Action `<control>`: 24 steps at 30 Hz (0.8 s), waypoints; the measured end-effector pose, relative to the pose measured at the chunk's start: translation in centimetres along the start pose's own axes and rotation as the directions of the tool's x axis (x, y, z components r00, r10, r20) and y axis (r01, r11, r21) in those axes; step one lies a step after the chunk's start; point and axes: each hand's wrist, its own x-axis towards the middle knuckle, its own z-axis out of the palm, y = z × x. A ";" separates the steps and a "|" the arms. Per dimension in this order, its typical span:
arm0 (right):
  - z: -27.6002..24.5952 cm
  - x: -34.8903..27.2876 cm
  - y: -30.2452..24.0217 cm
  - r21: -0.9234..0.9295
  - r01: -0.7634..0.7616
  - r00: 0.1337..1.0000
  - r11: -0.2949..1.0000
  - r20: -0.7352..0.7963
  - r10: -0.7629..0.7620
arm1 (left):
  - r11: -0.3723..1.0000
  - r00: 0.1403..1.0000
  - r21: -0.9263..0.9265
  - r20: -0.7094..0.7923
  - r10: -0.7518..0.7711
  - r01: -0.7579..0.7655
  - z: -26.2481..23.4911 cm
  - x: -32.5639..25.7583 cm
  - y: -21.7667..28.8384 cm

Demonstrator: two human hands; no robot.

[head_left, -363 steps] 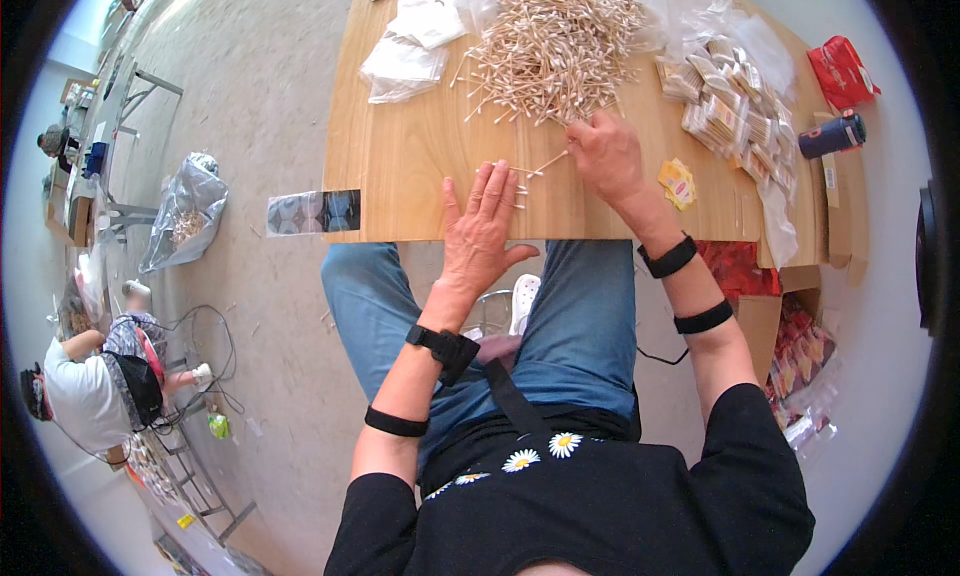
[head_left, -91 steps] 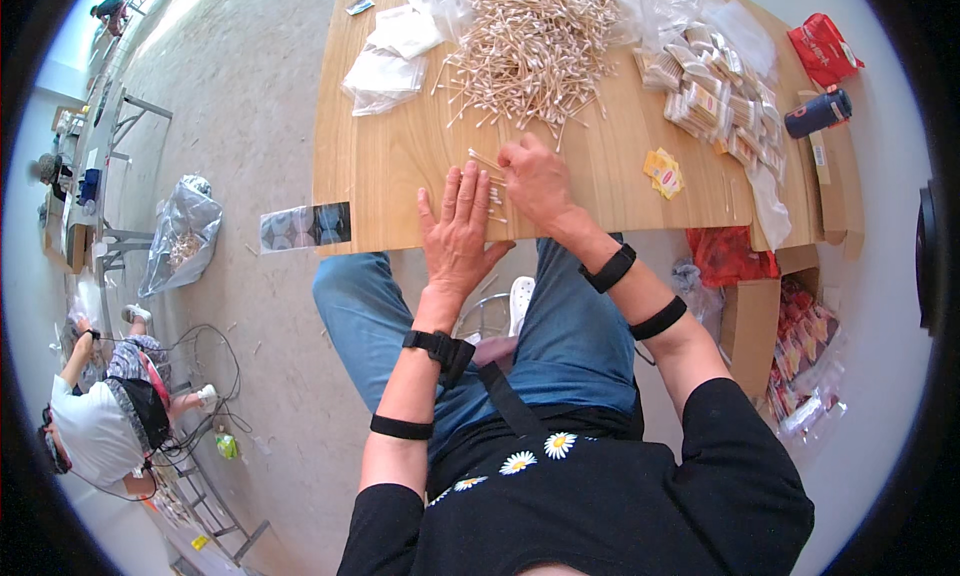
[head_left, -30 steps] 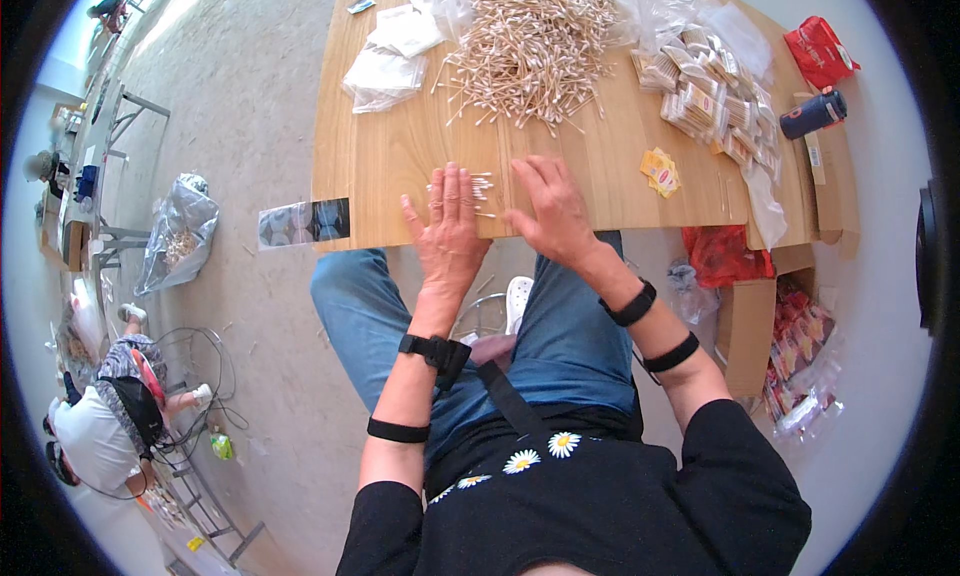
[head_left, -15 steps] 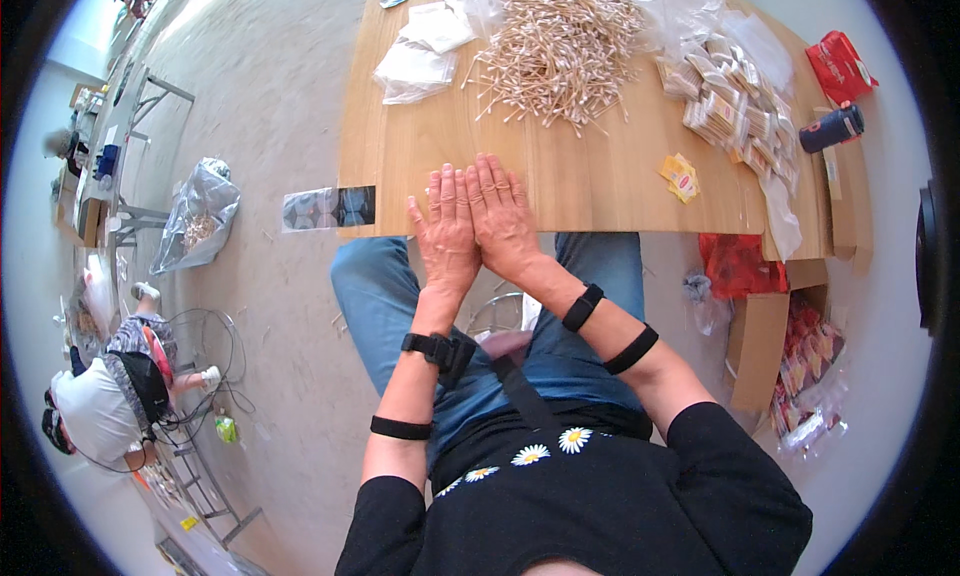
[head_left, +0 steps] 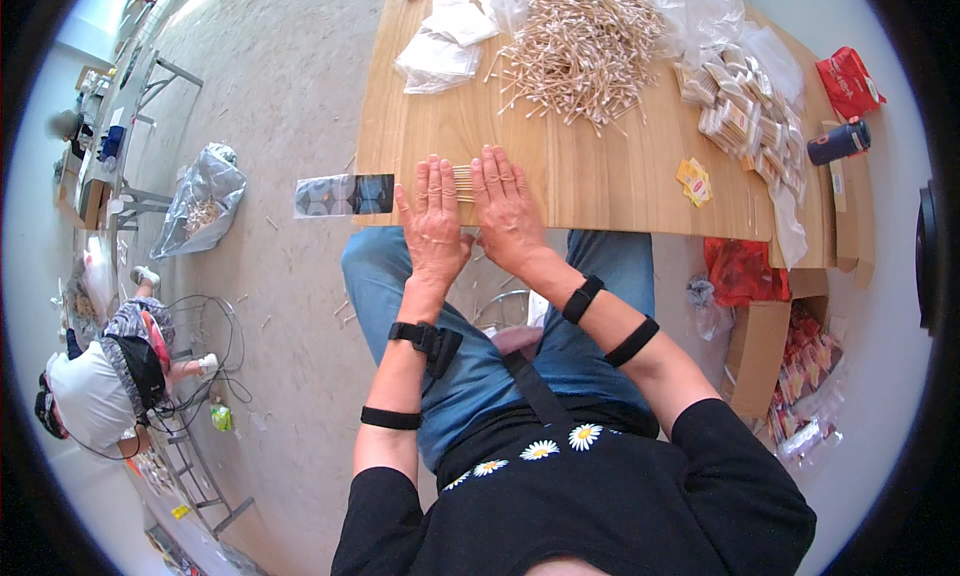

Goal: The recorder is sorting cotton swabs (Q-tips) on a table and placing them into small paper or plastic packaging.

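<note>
My left hand [head_left: 435,226] and my right hand [head_left: 505,211] lie flat near the table's front edge, fingers stretched forward. Between them shows a short row of cotton swabs [head_left: 463,184], lying crosswise side by side. The swabs' ends are under or against my fingers; I cannot tell which. Farther back on the wooden table [head_left: 590,191] is a big loose heap of cotton swabs [head_left: 580,51]. Left of my left hand, a clear and dark plastic sheet [head_left: 345,195] juts over the table's left edge.
White plastic bags [head_left: 445,51] lie at the back left. To the right are packed swab bundles [head_left: 740,116], yellow cards [head_left: 694,181], a dark blue bottle [head_left: 840,143] and a red pouch [head_left: 850,83]. A cardboard box [head_left: 757,351] stands below. Another person [head_left: 95,391] is at far left.
My hands were pressed together side by side; they have moved apart, and the row of cotton swabs now shows between them. The whole view has shifted slightly.
</note>
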 end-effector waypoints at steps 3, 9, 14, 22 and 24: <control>0.7 0.9 -0.9 -0.027 0.006 1.000 1.000 -0.008 -0.006 | 0.997 0.999 0.074 -0.037 0.035 -0.032 0.6 0.2 0.0; 2.3 1.3 -0.9 -0.069 0.027 0.989 0.997 -0.142 -0.037 | 0.998 0.998 0.050 -0.053 0.030 -0.027 1.0 0.2 -0.1; 2.1 0.9 -0.7 -0.057 0.048 0.990 0.997 -0.130 -0.055 | 0.992 0.997 0.129 -0.075 0.024 -0.015 1.5 0.1 -0.2; 1.3 0.6 -0.7 0.040 0.082 0.989 0.996 -0.127 -0.077 | 0.995 0.995 0.100 -0.093 0.023 -0.014 1.3 -0.1 -0.1; 1.2 0.6 -0.6 0.018 0.081 0.991 0.997 -0.111 -0.078 | 0.995 0.999 0.100 -0.045 0.000 0.004 0.8 -0.2 0.1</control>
